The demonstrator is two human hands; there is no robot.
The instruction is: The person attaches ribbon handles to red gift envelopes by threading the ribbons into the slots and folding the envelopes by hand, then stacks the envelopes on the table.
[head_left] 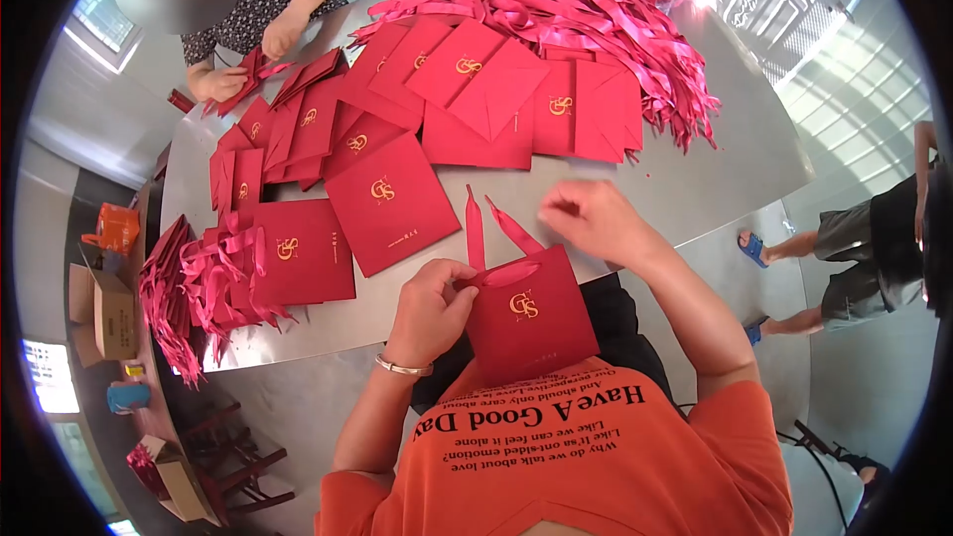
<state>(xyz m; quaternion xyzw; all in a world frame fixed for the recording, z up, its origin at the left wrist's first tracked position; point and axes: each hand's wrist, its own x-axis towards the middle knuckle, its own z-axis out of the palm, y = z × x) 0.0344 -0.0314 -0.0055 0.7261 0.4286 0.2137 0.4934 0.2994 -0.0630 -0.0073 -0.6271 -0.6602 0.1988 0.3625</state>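
A red paper gift bag [536, 323] with a gold monogram rests against my shirt at the table's near edge. My left hand [432, 310] pinches its upper left edge between thumb and fingers. A pink ribbon handle [511, 276] loops across the bag's front, and two loose ribbon ends [475, 228] stick up past its top edge. Just beyond the bag's upper right corner, my right hand [593, 222] is raised with curled fingers. Whatever its fingertips may hold is hidden.
Red bags [476, 79] overlap across the table [685, 194]. A large heap of pink ribbons [586, 5] lies at the back. Ribboned bags [223, 278] are stacked at left. A co-worker's hands [223, 81] handle a red bag at far left. Another person [854, 253] stands at right.
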